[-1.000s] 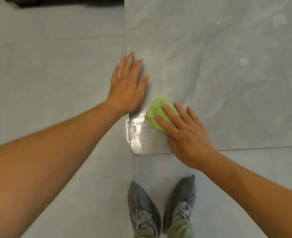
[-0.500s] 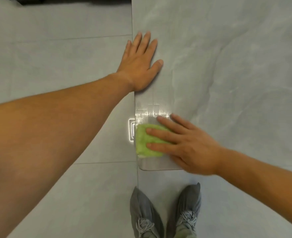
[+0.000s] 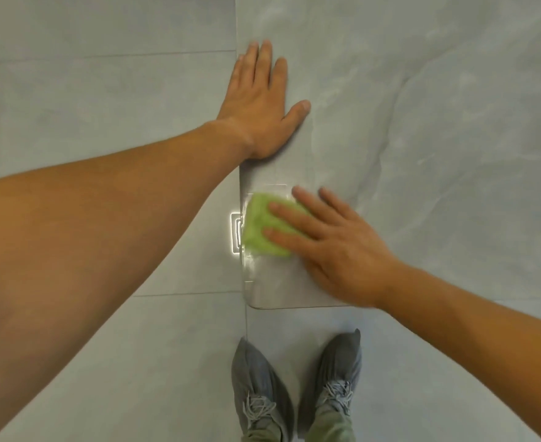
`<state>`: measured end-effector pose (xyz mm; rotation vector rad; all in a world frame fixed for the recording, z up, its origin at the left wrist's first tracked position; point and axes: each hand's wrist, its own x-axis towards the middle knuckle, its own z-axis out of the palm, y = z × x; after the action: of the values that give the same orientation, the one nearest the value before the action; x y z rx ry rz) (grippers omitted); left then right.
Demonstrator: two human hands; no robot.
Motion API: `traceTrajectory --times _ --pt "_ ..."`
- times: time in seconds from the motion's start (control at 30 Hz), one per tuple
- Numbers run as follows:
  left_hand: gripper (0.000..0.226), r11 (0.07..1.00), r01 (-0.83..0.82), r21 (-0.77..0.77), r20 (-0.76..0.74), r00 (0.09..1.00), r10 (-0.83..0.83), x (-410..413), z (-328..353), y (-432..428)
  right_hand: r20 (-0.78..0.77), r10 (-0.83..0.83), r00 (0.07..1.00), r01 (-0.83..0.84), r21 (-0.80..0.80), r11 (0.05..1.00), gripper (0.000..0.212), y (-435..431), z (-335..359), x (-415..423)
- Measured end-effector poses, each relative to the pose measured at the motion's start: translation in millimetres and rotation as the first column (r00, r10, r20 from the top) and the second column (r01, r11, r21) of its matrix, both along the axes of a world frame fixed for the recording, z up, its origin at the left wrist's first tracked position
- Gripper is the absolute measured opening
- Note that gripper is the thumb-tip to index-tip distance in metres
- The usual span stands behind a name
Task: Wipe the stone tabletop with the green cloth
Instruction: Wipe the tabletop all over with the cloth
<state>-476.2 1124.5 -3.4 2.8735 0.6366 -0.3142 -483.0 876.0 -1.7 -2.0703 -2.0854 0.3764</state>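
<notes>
The grey veined stone tabletop (image 3: 422, 138) fills the right and upper part of the head view, and its rounded near-left corner lies in front of me. A folded green cloth (image 3: 259, 229) lies flat near the table's left edge by that corner. My right hand (image 3: 333, 247) presses down on the cloth with fingers spread; it covers the cloth's right part. My left hand (image 3: 263, 103) rests flat, palm down, on the left edge farther away, apart from the cloth and holding nothing.
Grey floor tiles (image 3: 87, 74) lie to the left of the table and below it. My two feet in grey shoes (image 3: 294, 384) stand just off the near edge. A bright light reflection (image 3: 235, 232) shows at the table's left edge beside the cloth.
My right hand has slid the cloth from a little inward toward the left edge near the corner. My left hand moved farther away along the left edge.
</notes>
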Motion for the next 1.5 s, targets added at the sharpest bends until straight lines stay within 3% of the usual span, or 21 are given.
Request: traceTrajectory --times 0.07,0.1,0.2,0.27,0.37,0.47,0.57,0.63,0.73,0.9,1.0,1.1,1.17,1.27,1.37,1.43,1.5 --pt "0.083 1.000 -0.008 -0.009 0.010 1.000 0.008 -0.3 0.9 0.0 -0.025 -0.196 0.980 0.197 0.027 0.980 0.061 4.8 0.9 -9.1" --pt "0.082 1.000 -0.009 -0.016 0.010 1.000 0.009 -0.5 1.7 0.0 -0.031 -0.196 0.980 0.197 0.027 0.980 0.062 -1.1 1.2 -17.9" --pt "0.080 0.999 -0.009 -0.041 0.011 1.000 0.009 -0.7 4.9 0.3 -0.023 0.016 1.000 -0.016 -0.023 1.000 0.064 -39.3 4.7 -29.7" --pt "0.077 0.998 -0.025 -0.058 0.017 1.000 0.026 -2.6 7.6 -0.6 -0.009 0.037 0.999 -0.037 -0.048 0.998 0.065 -62.8 7.3 -15.7" --pt "0.071 0.996 -0.032 -0.089 0.042 0.998 0.036 -9.6 8.6 -8.9 0.012 -0.250 0.968 0.251 -0.030 0.968 0.064 -84.1 3.2 15.7" --pt "0.065 0.991 0.015 -0.132 0.076 0.997 -0.005 -20.8 10.2 -22.1 -0.005 -0.563 0.827 0.563 -0.023 0.826 0.054 -85.5 6.1 33.2" --pt "0.060 0.982 0.043 -0.184 0.132 0.991 -0.018 -30.3 18.5 -41.5 -0.085 -0.603 0.793 0.599 -0.067 0.798 0.054 -82.0 12.1 30.3" --pt "0.055 0.975 0.044 -0.216 0.199 0.980 -0.001 -33.2 29.1 -59.6 -0.225 -0.625 0.747 0.621 -0.099 0.778 0.058 -85.4 22.2 33.7" --pt "0.043 0.928 0.015 -0.373 0.234 0.969 0.079 -27.5 44.0 -90.4 -0.264 -0.738 0.621 0.749 -0.076 0.658 0.055 -92.6 34.4 49.5" --pt "0.033 0.706 -0.148 -0.693 0.029 0.972 0.232 4.5 60.3 -132.0 -0.278 -0.899 0.339 0.848 -0.324 0.420 0.062 -86.2 49.7 62.4" --pt "0.038 0.676 -0.220 -0.703 -0.055 0.965 0.257 17.9 55.7 -138.5 -0.335 -0.903 0.269 0.840 -0.378 0.390 0.064 -82.4 52.9 67.9" --pt "0.041 0.656 -0.246 -0.713 -0.093 0.961 0.259 23.1 51.9 -138.4 -0.406 -0.893 0.192 0.812 -0.446 0.377 0.042 -80.1 51.8 74.2" --pt "0.036 0.657 -0.222 -0.720 -0.091 0.969 0.228 23.0 54.4 -141.2 -0.449 -0.875 0.183 0.798 -0.451 0.399 0.022 -79.3 51.9 75.9" --pt "0.038 0.632 -0.187 -0.752 -0.074 0.977 0.201 18.2 59.2 -141.8 -0.489 -0.847 0.210 0.782 -0.436 0.446 0.021 -81.2 50.5 74.9" --pt "0.030 0.484 -0.169 -0.859 -0.043 0.965 0.260 14.8 70.7 -135.1 -0.584 -0.799 0.142 0.800 -0.407 0.440 0.022 -81.4 60.4 78.3" --pt "0.019 0.404 -0.122 -0.906 0.010 0.950 0.311 13.6 81.4 -128.3 -0.580 -0.784 0.220 0.851 -0.279 0.445 0.022 -78.4 73.1 82.9" --pt "0.013 0.399 -0.075 -0.914 0.065 0.942 0.328 9.6 89.9 -120.3 -0.520 -0.772 0.366 0.858 -0.131 0.496 0.023 -71.4 82.1 82.0"
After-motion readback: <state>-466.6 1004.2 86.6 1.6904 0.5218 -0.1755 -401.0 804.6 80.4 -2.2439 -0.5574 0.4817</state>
